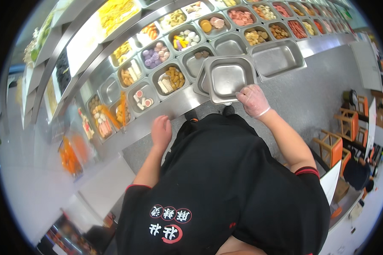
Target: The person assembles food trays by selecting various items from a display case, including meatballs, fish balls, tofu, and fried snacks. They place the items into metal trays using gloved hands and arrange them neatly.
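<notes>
My right hand [254, 101], in a clear plastic glove, has its fingers closed on the near right corner of an empty stainless steel food pan [230, 76]. That pan overlaps another steel pan [203, 83], which shows only at its left side. My left hand [161, 131] hovers by the front edge of the steel counter [176, 103], its fingers loosely extended and nothing visible in them. Closest to it is a pan of white and pink rolled pieces [141, 100]. To the right, a wide shallow steel pan [276, 59] juts over the counter edge.
Rows of food-filled pans, such as sausage-like red pieces [297, 29] and purple and pink balls [156, 55], run along the counter. Orange tongs [123, 108] lie at its left end. Orange-seated wooden stools [330, 144] stand on the right.
</notes>
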Tool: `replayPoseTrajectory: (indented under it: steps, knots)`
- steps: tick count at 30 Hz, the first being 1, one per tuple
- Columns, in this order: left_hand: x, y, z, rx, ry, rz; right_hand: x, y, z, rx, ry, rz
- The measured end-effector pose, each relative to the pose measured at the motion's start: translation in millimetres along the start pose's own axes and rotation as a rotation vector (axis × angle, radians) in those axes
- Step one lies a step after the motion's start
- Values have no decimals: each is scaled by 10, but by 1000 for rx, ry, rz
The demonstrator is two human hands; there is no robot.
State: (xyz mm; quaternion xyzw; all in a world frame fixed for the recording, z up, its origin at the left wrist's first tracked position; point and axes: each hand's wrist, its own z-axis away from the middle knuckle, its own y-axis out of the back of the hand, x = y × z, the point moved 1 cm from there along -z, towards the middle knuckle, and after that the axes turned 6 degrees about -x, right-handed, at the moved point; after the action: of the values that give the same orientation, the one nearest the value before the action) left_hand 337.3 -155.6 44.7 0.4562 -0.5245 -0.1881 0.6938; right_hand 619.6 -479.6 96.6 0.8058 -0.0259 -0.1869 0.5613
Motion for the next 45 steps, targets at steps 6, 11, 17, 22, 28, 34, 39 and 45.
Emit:
replayPoseTrajectory:
  steps: [6, 11, 17, 22, 28, 34, 39, 45]
  knots:
    - [297, -313, 915, -43, 222, -13, 784, -213, -318, -268, 425, -97]
    - [507, -391, 1540, 5, 416, -15, 1088, -319, -589, -356, 655, -26]
    - [375, -267, 1790, 66, 501, -24, 1055, -392, -691, -410, 687, 15]
    - [-212, -57, 1611, 62, 421, -11, 896, -381, -687, -537, 596, 119]
    - [-1511, 743, 1090, 140, 293, -61, 352, -135, -643, -516, 201, 310]
    - [-2549, 1486, 228, 95, 416, -128, -551, 0, -527, -473, -325, 475]
    - [-2797, 1473, -56, -97, 400, -147, -1374, -99, -836, -358, -341, 450]
    - [-3033, 1131, 36, 73, 306, -100, -1931, -558, -2116, -298, -160, 214]
